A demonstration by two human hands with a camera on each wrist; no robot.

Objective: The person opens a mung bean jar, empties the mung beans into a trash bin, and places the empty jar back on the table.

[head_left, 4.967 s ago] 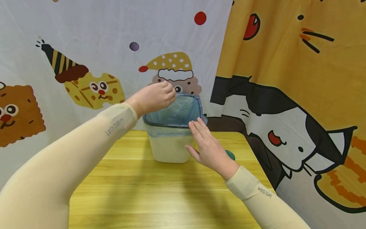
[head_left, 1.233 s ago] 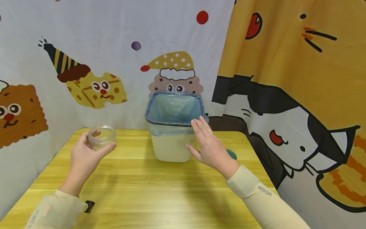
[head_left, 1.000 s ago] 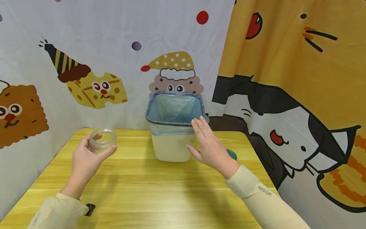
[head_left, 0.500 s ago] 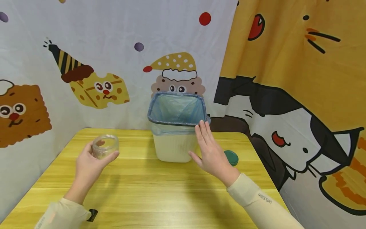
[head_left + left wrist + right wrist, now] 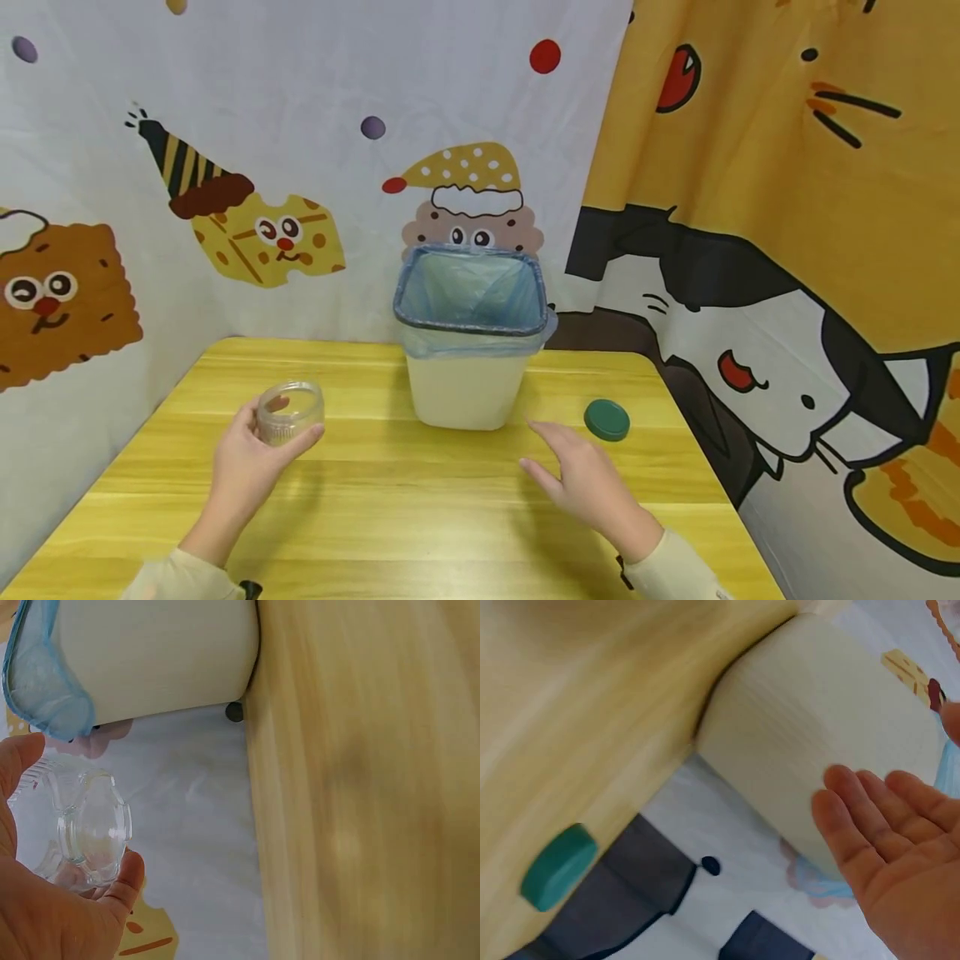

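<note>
My left hand (image 5: 255,462) grips a clear ribbed jar (image 5: 290,414) from its left side, thumb in front and fingers behind. The jar has no lid on, and the left wrist view shows its see-through wall (image 5: 75,825) between thumb and fingers. Over the table, in front of the bin (image 5: 468,387), hovers my right hand (image 5: 592,483), its fingers loosely extended and holding nothing. A round green lid (image 5: 607,420) lies on the table to the right of the bin, just beyond the right hand. In the right wrist view the fingers (image 5: 885,817) appear before the bin wall.
The cream bin stands upright near the table's back edge, lined with a blue plastic bag (image 5: 472,292) folded over its rim. Behind the wooden table (image 5: 390,517) hangs a printed cartoon curtain (image 5: 300,83), with a yellow part (image 5: 720,150) at the right.
My left hand has come from above the bin to the left side, with the jar in it. The right hand has left the bin's rim and drawn back toward me, uncovering the green lid.
</note>
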